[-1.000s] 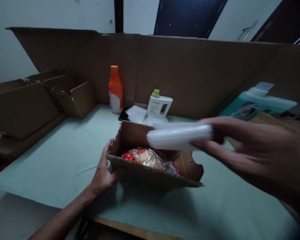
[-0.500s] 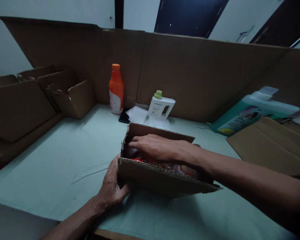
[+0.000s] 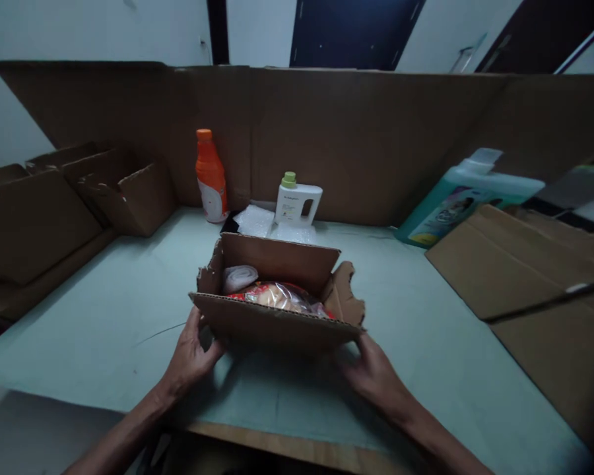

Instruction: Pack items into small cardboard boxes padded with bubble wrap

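A small open cardboard box [image 3: 277, 326] stands near the front of the table. Inside it lie a shiny red-and-clear snack packet [image 3: 282, 297] and, at the left end, a rolled white item [image 3: 240, 277] that I cannot name for sure. My left hand [image 3: 193, 353] grips the box's lower left corner, thumb along the near side. At the right end my right hand [image 3: 371, 369] holds the opposite corner; its fingertips are partly hidden and blurred.
Behind the box stand an orange bottle [image 3: 211, 178], a white jug with a green cap [image 3: 297, 201] and bubble wrap [image 3: 255, 221]. Cardboard boxes [image 3: 141, 198] line the left side. To the right, a teal liquid bottle [image 3: 455, 204] leans behind folded cardboard [image 3: 505, 264]. A tall cardboard wall [image 3: 366, 138] closes the back.
My right hand has come out of the box and moved to its right end. The box has turned to face me more squarely, and its contents now show.
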